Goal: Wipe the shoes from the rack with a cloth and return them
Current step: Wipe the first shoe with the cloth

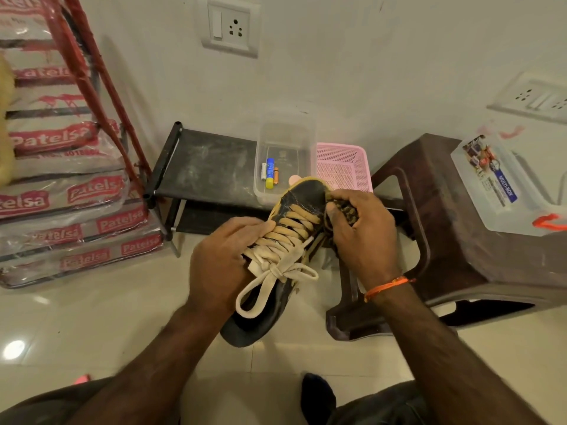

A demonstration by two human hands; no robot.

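Pale glossy tile floor, white wall behind; low black metal-framed shoe rack point(202, 167) stood against it, a clear plastic box and a pink mesh basket on its top shelf. I held the worn black lace-up shoe with tan laces point(285, 240) in the air just before the rack's front edge, toe pointing to the rack, heel toward me. Left hand point(224, 265) gripped its left flank. Right hand point(362, 234), nearer the toe, pinched a dark patterned cloth point(343, 210) against the toe's right side.

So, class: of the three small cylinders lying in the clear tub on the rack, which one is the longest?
The blue-and-yellow one, in the middle. The white one to its left and the orange one to its right are both shorter.
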